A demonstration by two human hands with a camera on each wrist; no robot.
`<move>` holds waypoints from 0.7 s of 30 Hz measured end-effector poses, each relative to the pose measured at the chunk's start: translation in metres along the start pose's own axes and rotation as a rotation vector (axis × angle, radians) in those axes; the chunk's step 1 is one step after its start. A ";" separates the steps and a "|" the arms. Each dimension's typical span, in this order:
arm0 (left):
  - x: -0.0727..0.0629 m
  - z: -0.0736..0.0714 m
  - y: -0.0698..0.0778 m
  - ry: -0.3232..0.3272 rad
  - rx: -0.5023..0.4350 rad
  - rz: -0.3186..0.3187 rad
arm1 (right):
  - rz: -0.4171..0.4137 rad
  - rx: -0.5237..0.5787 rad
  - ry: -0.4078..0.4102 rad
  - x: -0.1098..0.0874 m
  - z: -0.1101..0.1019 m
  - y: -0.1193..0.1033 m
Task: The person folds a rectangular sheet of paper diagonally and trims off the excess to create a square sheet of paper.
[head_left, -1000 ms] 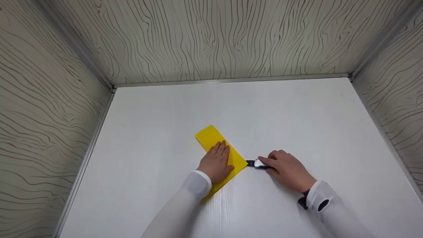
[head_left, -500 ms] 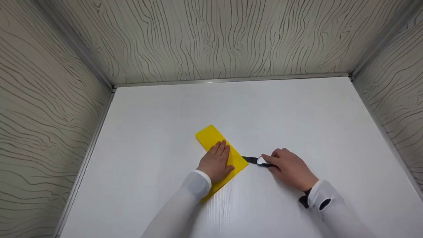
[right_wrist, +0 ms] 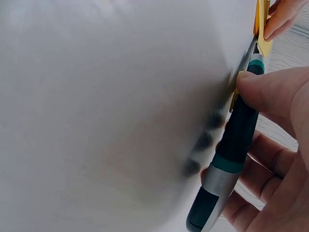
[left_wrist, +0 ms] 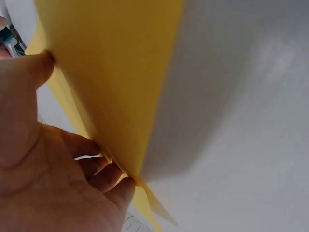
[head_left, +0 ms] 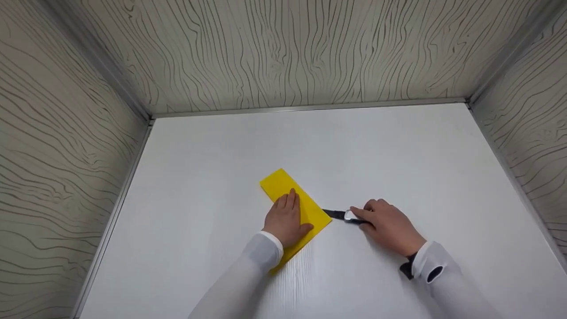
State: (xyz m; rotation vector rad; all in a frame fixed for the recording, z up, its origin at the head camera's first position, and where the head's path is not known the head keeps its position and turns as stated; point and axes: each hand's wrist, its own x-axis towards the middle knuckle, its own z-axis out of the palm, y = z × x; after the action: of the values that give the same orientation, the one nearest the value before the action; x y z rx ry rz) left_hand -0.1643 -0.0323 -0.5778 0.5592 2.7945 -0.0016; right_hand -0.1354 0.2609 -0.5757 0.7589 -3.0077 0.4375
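Note:
A folded yellow sheet of paper (head_left: 316, 213) lies slantwise on the white table in the head view. My left hand (head_left: 283, 219) rests on it with fingers extended and thumb spread toward the right corner. In the left wrist view, a layer of the yellow paper (left_wrist: 116, 72) stands tilted up beside the fingertips. My right hand (head_left: 390, 228) grips a knife (head_left: 335, 214) with a black blade, index finger along the top. The blade tip meets the paper's right edge, just above the corner; its end is hidden there. The dark handle (right_wrist: 241, 130) has teal bands and a grey part.
The white table (head_left: 199, 155) spreads around the paper on all sides. Wood-patterned panels (head_left: 274, 53) stand at the back, left and right, with a metal strip (head_left: 310, 108) along the table's back edge.
The knife has shifted from the paper's right corner slightly up along its edge, and a little to the right. The left hand's fingers have drawn closer together and moved slightly left, with the paper.

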 end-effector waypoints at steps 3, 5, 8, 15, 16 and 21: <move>-0.002 -0.001 -0.003 -0.003 -0.025 -0.012 | -0.007 0.000 0.009 0.000 0.001 0.000; -0.003 -0.001 -0.004 -0.008 -0.040 -0.013 | -0.014 -0.004 0.017 0.000 0.002 0.000; -0.004 -0.002 -0.005 -0.016 -0.057 0.002 | -0.031 -0.008 0.023 0.001 0.003 -0.002; -0.001 -0.003 -0.005 -0.036 -0.035 0.047 | -0.069 -0.012 0.016 0.005 0.005 -0.006; -0.001 -0.002 -0.005 -0.040 -0.032 0.047 | -0.067 -0.014 0.012 0.006 0.005 -0.007; 0.001 -0.001 -0.005 -0.040 -0.019 0.048 | -0.061 -0.023 0.003 0.006 0.004 -0.007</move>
State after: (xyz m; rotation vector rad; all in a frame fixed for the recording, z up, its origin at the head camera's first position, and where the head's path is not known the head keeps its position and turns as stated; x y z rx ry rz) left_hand -0.1669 -0.0368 -0.5778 0.6143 2.7388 0.0233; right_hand -0.1375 0.2507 -0.5770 0.8451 -2.9723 0.4017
